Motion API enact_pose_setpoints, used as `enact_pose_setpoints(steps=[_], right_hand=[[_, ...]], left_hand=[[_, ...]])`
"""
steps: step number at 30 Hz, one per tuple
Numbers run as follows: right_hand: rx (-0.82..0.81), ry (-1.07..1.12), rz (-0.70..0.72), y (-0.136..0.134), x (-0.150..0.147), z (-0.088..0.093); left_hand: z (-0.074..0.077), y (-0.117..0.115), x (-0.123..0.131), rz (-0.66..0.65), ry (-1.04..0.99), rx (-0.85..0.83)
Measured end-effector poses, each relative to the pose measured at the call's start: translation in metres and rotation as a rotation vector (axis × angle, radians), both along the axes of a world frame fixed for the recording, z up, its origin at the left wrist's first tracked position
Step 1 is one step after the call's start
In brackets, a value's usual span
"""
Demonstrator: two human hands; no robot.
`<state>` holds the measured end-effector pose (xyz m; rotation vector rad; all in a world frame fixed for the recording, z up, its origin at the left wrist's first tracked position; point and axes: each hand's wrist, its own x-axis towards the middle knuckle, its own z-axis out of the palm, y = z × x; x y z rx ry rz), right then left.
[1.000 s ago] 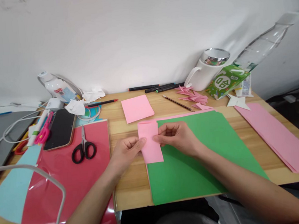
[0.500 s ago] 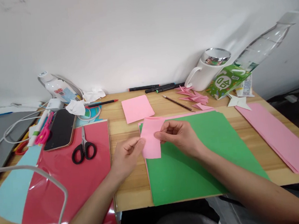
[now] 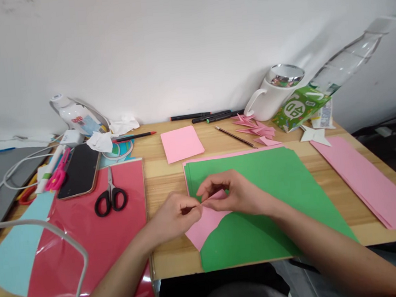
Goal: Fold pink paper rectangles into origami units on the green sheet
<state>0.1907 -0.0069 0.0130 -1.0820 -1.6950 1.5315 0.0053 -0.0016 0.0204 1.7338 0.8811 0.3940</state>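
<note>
A small sheet of pink paper (image 3: 206, 226) is pinched between both hands above the left part of a stack of green paper (image 3: 274, 225). My left hand (image 3: 181, 217) closes its thumb and fingers on the sheet's upper left edge. My right hand (image 3: 231, 194) grips the top of it, fingers curled over and hiding part of the paper. One corner of the sheet points down toward the table's front. Behind the hands, a stack of square pink paper (image 3: 183, 144) lies flat on the table.
Black-handled scissors (image 3: 111, 195) rest on red paper (image 3: 120, 247) at left, beside a phone (image 3: 79, 171). Pens (image 3: 212, 116), a pencil (image 3: 237, 137), folded pink pieces (image 3: 257, 129) and a white mug (image 3: 271, 93) line the back. Pink strips (image 3: 371, 184) lie at right.
Both hands have come down nearer to me with the pink paper. The sheet, upright and rectangular before, is now turned with a corner pointing downward.
</note>
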Motion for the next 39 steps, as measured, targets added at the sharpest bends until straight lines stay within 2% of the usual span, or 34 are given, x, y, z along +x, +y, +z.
enact_pose_setpoints(steps=[4, 11, 21, 24, 26, 28, 30, 33, 39], right_hand=[[-0.060, 0.011, -0.005, -0.003, -0.007, -0.004], [-0.164, 0.021, -0.004, -0.001, -0.006, -0.005], [-0.026, -0.092, 0.029, 0.019, 0.023, -0.007], [-0.014, -0.124, -0.044, 0.028, 0.033, -0.009], [-0.003, -0.075, -0.137, 0.030, 0.035, -0.009], [-0.012, 0.010, -0.166, 0.029, 0.031, -0.009], [-0.053, 0.052, -0.073, 0.025, 0.022, -0.010], [-0.085, -0.022, 0.065, 0.018, 0.009, -0.012], [-0.104, -0.068, 0.014, 0.017, 0.009, -0.010]], left_hand=[[-0.003, 0.001, 0.000, -0.027, -0.008, -0.064], [-0.007, 0.000, 0.000, -0.057, 0.025, -0.041], [-0.002, 0.003, -0.002, -0.027, 0.000, -0.082], [-0.002, 0.004, -0.006, 0.036, -0.004, -0.127], [-0.002, 0.004, -0.008, 0.092, 0.012, -0.148], [-0.003, 0.005, -0.009, 0.109, 0.030, -0.134], [-0.005, 0.005, -0.008, 0.095, 0.046, -0.093], [-0.006, 0.005, -0.006, 0.075, 0.074, -0.061], [-0.007, 0.006, -0.002, 0.082, 0.078, -0.002]])
